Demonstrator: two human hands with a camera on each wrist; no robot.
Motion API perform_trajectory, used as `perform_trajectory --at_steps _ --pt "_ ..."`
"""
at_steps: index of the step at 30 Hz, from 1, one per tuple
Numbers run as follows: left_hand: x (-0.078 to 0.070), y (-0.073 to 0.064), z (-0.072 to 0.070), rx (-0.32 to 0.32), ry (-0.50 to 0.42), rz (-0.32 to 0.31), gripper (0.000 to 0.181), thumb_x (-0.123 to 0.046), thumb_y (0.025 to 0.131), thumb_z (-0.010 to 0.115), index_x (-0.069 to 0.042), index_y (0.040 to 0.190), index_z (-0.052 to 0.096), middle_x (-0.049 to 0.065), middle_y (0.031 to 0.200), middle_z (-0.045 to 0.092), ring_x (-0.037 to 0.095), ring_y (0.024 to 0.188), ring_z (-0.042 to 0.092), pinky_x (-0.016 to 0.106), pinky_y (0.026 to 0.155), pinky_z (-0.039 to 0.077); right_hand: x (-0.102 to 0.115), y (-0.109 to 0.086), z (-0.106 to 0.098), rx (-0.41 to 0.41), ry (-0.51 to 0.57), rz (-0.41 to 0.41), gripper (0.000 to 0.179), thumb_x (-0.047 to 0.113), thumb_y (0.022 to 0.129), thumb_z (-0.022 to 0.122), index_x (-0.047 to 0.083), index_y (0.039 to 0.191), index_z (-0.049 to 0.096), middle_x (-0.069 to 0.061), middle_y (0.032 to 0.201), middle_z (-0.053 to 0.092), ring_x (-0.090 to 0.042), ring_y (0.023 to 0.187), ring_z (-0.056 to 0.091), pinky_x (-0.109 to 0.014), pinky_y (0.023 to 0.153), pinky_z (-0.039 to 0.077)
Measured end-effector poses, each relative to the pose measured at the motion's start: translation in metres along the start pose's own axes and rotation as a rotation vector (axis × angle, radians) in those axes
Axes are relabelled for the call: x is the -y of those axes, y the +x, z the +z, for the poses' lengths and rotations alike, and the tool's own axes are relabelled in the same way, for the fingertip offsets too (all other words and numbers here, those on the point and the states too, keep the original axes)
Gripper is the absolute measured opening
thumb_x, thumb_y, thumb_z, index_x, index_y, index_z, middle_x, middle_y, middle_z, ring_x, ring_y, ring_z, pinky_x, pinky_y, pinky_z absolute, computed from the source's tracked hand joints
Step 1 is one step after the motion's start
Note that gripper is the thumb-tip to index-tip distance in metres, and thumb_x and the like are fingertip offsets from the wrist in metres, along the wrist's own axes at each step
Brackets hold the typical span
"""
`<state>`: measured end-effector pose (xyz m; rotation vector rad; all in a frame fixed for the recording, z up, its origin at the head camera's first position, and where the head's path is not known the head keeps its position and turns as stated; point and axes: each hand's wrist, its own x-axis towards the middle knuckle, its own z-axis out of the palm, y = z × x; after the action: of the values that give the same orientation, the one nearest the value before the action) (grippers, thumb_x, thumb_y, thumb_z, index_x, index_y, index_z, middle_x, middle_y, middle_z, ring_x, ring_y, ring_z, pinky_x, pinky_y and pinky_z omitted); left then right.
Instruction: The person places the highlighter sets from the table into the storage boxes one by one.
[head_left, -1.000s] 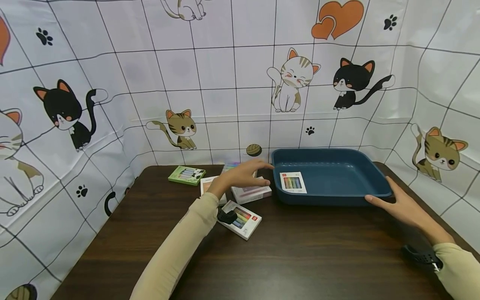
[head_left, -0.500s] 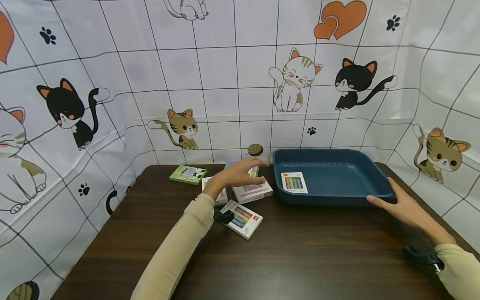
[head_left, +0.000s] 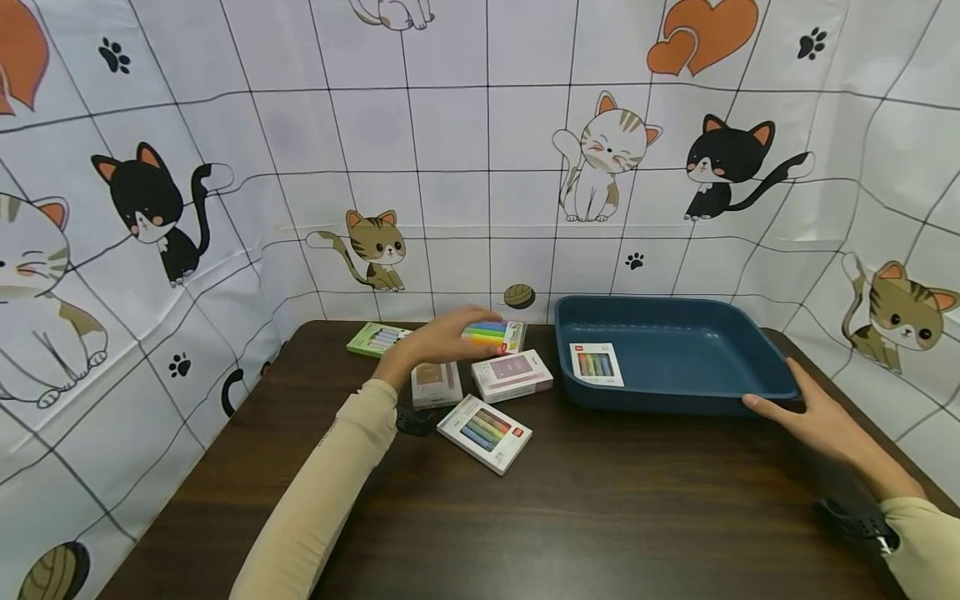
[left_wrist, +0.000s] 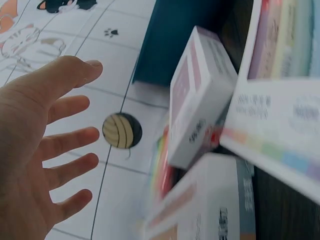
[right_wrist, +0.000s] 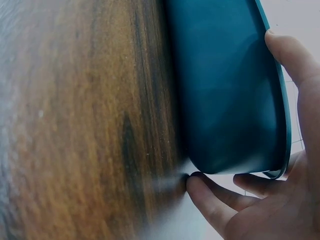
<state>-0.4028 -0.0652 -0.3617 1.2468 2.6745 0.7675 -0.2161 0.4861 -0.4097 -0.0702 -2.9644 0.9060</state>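
My left hand (head_left: 431, 340) hovers over a group of small boxes at the back, fingers spread and holding nothing in the left wrist view. Its fingertips overlap a rainbow-striped box (head_left: 495, 333) in the head view. In front of that lie a pink-and-white box (head_left: 513, 375), a white box with a brown patch (head_left: 437, 385) and a white box with coloured sticks in its window (head_left: 486, 433). My right hand (head_left: 828, 425) holds the near right corner of a blue tray (head_left: 682, 358), thumb on the front rim (right_wrist: 283, 90), fingers against the end. A small white box (head_left: 596, 364) lies inside the tray's left end.
A green box (head_left: 378, 339) lies at the back left, partly behind the left hand. The dark wooden table (head_left: 600, 508) ends against a white cat-print sheet (head_left: 450, 150) at the back and sides.
My left hand has drawn back leftward from the tray's side, uncovering the pink-and-white and rainbow-striped boxes. The right hand stays at the tray corner. The head view has shifted slightly.
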Motion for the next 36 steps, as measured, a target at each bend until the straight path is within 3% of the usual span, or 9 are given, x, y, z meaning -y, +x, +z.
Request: perform_trajectory --at_steps 7,21,30,36 --pt "0.009 -0.011 -0.002 -0.011 -0.006 -0.021 0.064 -0.042 0.096 0.068 -0.016 0.152 0.05 0.011 0.152 0.044 0.034 0.137 0.04 0.055 0.111 0.033 0.001 -0.001 0.001 0.003 0.017 0.007 0.108 0.056 0.099 0.056 0.008 0.157 -0.023 -0.041 0.157 -0.012 -0.071 0.135 0.005 -0.085 0.092 0.019" --pt "0.028 -0.015 -0.001 0.006 -0.004 -0.064 0.068 -0.043 0.097 0.069 -0.016 0.155 0.046 0.014 0.157 0.039 0.036 0.142 0.035 0.058 0.112 0.03 0.005 -0.002 0.002 -0.008 0.019 0.018 0.109 0.057 0.099 0.055 0.007 0.156 -0.023 -0.042 0.156 -0.009 -0.071 0.135 0.007 -0.085 0.093 0.018" --pt "0.051 -0.036 -0.011 -0.01 0.012 -0.037 0.065 -0.038 0.099 0.067 -0.005 0.151 0.047 0.017 0.156 0.041 0.037 0.145 0.031 0.058 0.115 0.025 0.005 -0.001 0.003 -0.011 0.02 0.028 0.11 0.058 0.099 0.055 0.006 0.156 -0.022 -0.043 0.156 -0.008 -0.071 0.135 0.007 -0.085 0.093 0.018" --pt "0.058 -0.046 -0.017 -0.025 0.008 -0.08 0.063 -0.035 0.099 0.068 -0.005 0.151 0.048 0.018 0.155 0.041 0.038 0.144 0.033 0.058 0.114 0.027 0.004 -0.002 0.002 -0.008 0.017 0.027 0.11 0.057 0.099 0.055 0.006 0.156 -0.022 -0.043 0.156 -0.008 -0.071 0.134 0.008 -0.085 0.093 0.019"
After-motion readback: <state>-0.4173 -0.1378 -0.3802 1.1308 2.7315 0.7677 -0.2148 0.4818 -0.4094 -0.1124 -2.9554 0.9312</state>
